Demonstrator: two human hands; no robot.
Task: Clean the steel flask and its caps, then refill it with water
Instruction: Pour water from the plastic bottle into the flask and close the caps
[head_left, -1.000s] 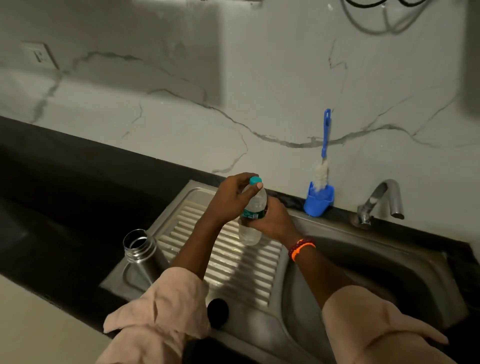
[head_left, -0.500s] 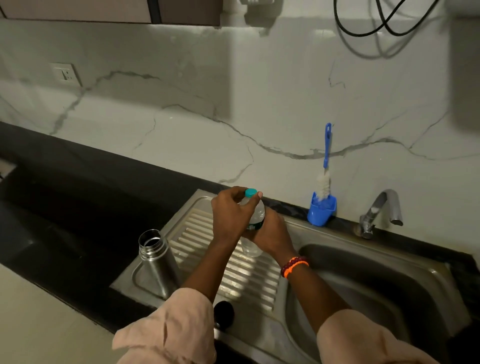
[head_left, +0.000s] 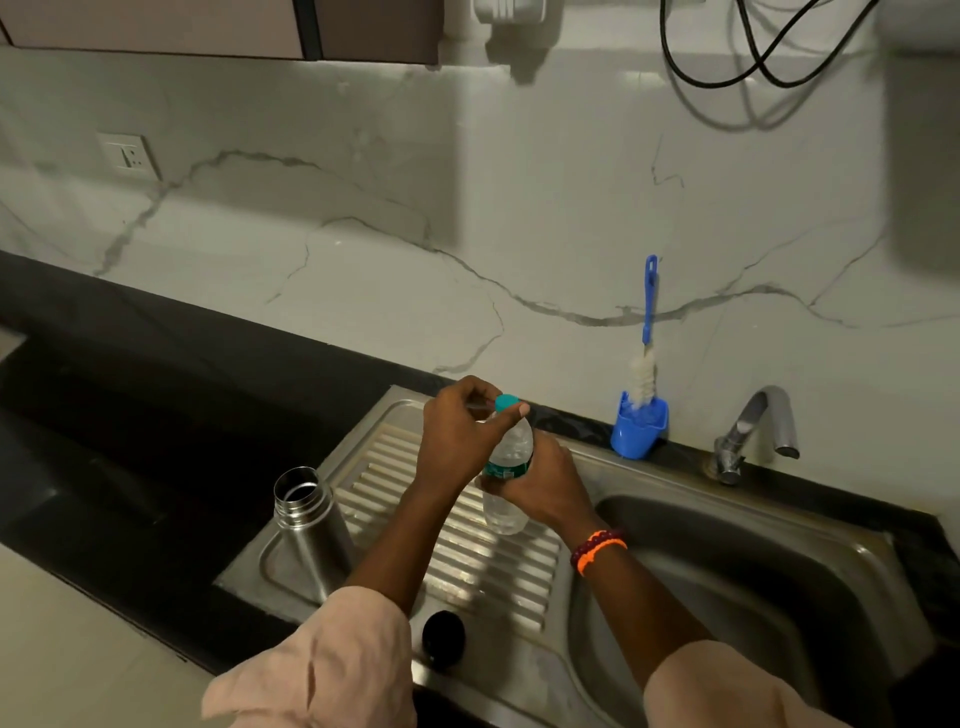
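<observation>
My right hand holds the light, crushable clear plastic water bottle mid-body; my left hand pinches its teal cap. Squeezing would spill.

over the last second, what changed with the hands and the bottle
Little moved: the left hand keeps pinching the teal cap while the right hand holds the plastic bottle; only the camera tilted up. The open steel flask and black cap stayed put.
</observation>
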